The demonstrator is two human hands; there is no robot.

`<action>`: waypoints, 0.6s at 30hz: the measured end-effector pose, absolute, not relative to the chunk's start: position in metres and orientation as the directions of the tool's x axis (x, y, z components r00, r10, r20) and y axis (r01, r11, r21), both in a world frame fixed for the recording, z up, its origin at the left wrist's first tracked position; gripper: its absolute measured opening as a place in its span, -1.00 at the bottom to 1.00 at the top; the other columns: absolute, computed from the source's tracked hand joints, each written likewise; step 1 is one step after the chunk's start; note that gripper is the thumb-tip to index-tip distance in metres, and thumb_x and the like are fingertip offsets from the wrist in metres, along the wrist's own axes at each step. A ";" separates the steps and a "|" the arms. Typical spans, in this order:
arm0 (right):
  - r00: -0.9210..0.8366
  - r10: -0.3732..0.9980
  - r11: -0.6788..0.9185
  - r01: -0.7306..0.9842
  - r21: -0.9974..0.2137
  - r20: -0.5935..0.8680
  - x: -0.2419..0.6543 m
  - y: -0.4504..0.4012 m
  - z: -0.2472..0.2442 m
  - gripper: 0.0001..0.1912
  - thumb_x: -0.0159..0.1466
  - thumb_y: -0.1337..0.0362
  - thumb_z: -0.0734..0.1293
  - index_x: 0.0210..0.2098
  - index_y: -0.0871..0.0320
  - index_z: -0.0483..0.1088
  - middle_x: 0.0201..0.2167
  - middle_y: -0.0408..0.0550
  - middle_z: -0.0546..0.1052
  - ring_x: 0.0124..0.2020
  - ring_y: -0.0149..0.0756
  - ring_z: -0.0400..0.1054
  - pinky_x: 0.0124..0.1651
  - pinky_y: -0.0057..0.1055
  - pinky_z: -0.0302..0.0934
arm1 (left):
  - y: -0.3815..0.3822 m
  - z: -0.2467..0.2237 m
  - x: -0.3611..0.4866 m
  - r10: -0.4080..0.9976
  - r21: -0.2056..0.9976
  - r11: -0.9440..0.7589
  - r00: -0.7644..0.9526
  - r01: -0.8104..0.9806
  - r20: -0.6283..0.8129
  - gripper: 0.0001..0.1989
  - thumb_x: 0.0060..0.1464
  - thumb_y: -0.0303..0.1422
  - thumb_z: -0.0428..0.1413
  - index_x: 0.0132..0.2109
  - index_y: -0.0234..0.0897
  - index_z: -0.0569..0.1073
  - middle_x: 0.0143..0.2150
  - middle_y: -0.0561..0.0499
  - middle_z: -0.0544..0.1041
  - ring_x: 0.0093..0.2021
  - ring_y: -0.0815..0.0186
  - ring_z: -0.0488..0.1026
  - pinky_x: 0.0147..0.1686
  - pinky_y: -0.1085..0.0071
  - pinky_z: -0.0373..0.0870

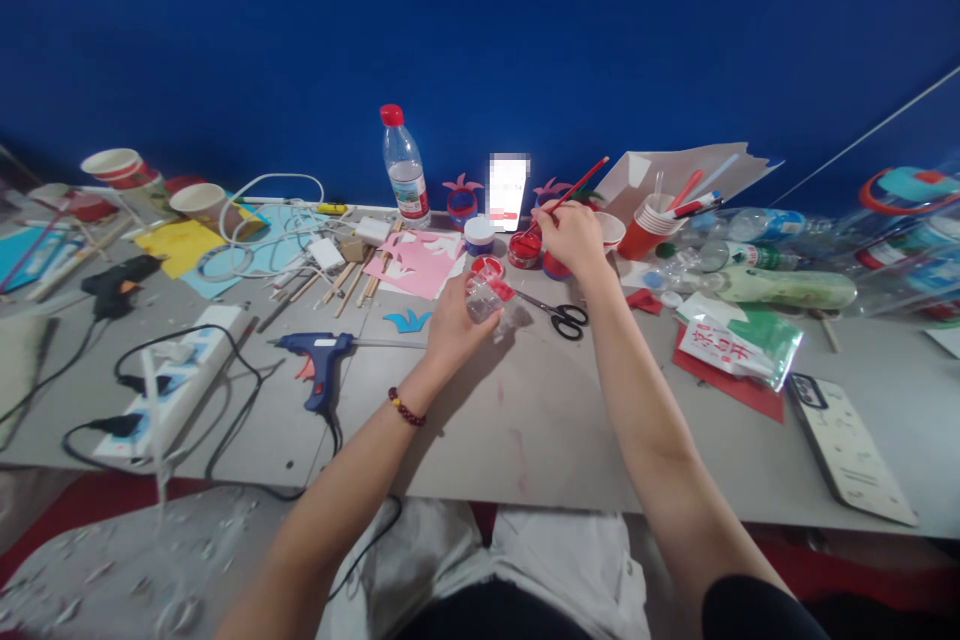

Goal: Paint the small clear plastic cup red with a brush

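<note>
My left hand (454, 322) is closed round a clear plastic bottle piece (484, 296) with red paint on part of it, held just above the table. My right hand (574, 238) pinches a red paintbrush (581, 183), its lower end at an open jar of red paint (524, 250). A red lid (487, 267) lies behind the left hand. Beside it stands a white-lidded jar (479, 235). Black-handled scissors (564, 320) rest on the table between my forearms.
A blue glue gun (319, 357) and a white power strip (176, 380) with cords lie at left. A red-capped bottle (405, 175) and a lit phone screen (508, 190) stand at the back. Stacked paper cups (646, 228), plastic bottles (784, 287) and another phone (851, 448) occupy the right.
</note>
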State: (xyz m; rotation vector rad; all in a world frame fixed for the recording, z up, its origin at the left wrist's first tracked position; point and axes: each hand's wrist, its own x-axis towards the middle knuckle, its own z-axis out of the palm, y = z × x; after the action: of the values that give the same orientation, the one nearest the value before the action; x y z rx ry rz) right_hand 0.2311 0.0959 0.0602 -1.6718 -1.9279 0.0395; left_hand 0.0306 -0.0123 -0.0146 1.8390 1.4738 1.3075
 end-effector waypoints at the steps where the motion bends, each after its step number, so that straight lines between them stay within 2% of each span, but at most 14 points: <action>1: -0.041 0.919 0.203 0.901 -0.383 0.392 0.230 0.095 0.061 -0.58 0.42 0.11 0.14 -0.17 0.15 0.59 -0.13 0.18 0.61 -0.02 0.06 0.43 0.03 -0.06 0.29 | -0.012 -0.015 0.030 0.920 0.798 -0.331 -0.017 0.503 0.392 -0.43 0.00 -0.32 0.33 0.14 -0.08 0.32 0.07 -0.15 0.46 0.13 0.01 0.45 0.13 -0.05 0.42; 5: -0.005 0.931 0.152 0.914 -0.377 0.364 0.230 0.090 0.071 -0.58 0.43 0.09 0.15 -0.19 0.18 0.58 -0.14 0.21 0.60 -0.05 0.07 0.44 -0.02 -0.09 0.28 | -0.012 -0.013 0.029 0.924 0.807 -0.328 -0.013 0.492 0.383 -0.43 0.04 -0.26 0.32 0.15 -0.14 0.30 0.08 -0.14 0.46 0.11 0.04 0.46 0.12 0.00 0.42; 13: 0.000 0.911 0.182 0.897 -0.403 0.412 0.239 0.094 0.070 -0.61 0.42 0.12 0.17 -0.19 0.15 0.58 -0.11 0.15 0.62 -0.04 0.03 0.45 -0.01 -0.12 0.29 | -0.013 -0.013 0.031 0.933 0.835 -0.304 -0.032 0.458 0.357 -0.42 -0.01 -0.27 0.36 0.12 -0.07 0.31 0.10 -0.13 0.48 0.14 0.02 0.47 0.15 -0.04 0.41; 18: -0.024 0.921 0.174 0.918 -0.357 0.388 0.237 0.095 0.064 -0.61 0.41 0.12 0.17 -0.21 0.16 0.59 -0.16 0.18 0.64 -0.06 0.09 0.46 -0.02 -0.05 0.30 | -0.013 -0.010 0.031 0.954 0.842 -0.242 -0.038 0.481 0.296 -0.40 -0.04 -0.24 0.38 0.09 -0.11 0.30 0.03 -0.12 0.52 0.05 0.05 0.51 0.00 0.07 0.48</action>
State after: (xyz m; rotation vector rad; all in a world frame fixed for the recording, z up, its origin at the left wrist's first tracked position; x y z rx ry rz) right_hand 0.2366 0.0951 0.0642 -1.7277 -1.9238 0.0092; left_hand 0.0307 -0.0130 -0.0098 1.7423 1.5122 1.2346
